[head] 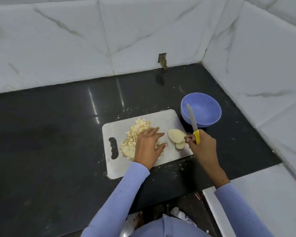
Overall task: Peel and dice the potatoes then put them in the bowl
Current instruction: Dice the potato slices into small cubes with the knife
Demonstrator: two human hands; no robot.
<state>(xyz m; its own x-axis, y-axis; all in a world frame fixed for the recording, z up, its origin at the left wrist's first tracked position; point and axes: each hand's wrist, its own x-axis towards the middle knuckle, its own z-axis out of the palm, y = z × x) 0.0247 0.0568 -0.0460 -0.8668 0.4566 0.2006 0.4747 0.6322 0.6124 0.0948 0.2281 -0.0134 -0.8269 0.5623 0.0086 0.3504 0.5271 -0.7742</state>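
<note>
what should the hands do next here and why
Probably bring the left hand from the diced pile to steady the peeled potato slices, then lower the knife: those slices lie undiced on the board, the blade points up, and the bowl looks empty.

Black countertop [58,134] meets white marble-pattern wall tiles [67,40]; a small rectangular hole [162,61] sits at the tile base, well beyond the fingers.

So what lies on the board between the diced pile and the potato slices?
Head view: the left hand, fingers spread on the cutting board, lies between the diced pile and potato slices.
</note>
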